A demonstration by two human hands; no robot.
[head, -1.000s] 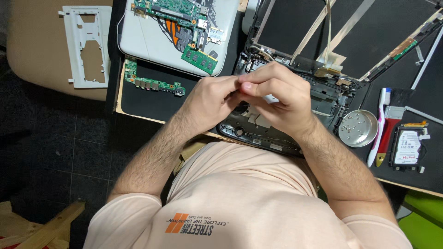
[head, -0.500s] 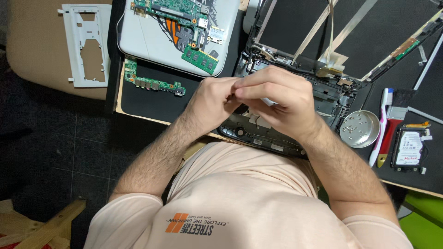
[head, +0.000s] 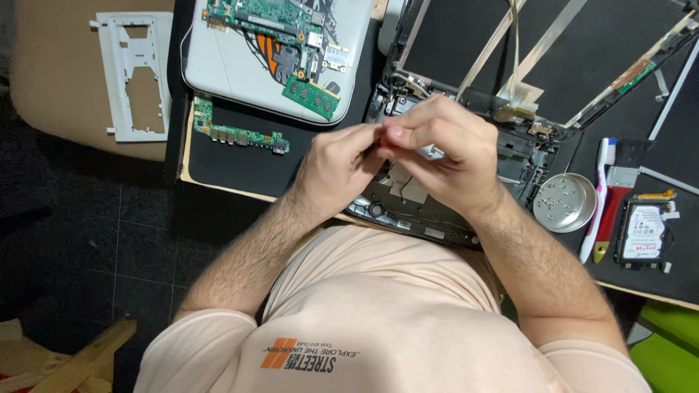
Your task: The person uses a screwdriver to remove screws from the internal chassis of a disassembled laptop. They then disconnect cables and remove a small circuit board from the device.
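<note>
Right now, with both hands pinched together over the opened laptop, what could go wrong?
The left hand and right hand pinch something too small to make out; if dropped, it could vanish inside the opened laptop base. The round metal dish of screws sits close to the right forearm, so a nudge might spill it.

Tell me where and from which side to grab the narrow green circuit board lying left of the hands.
Pinch the narrow green circuit board across its short width near the middle, coming straight down from above. It lies flat on the black mat, with its long edges free and mat bare on both sides, so fingers probably fit there. The ends look crowded with connectors, so they are best avoided. Left hand is nearest.
</note>
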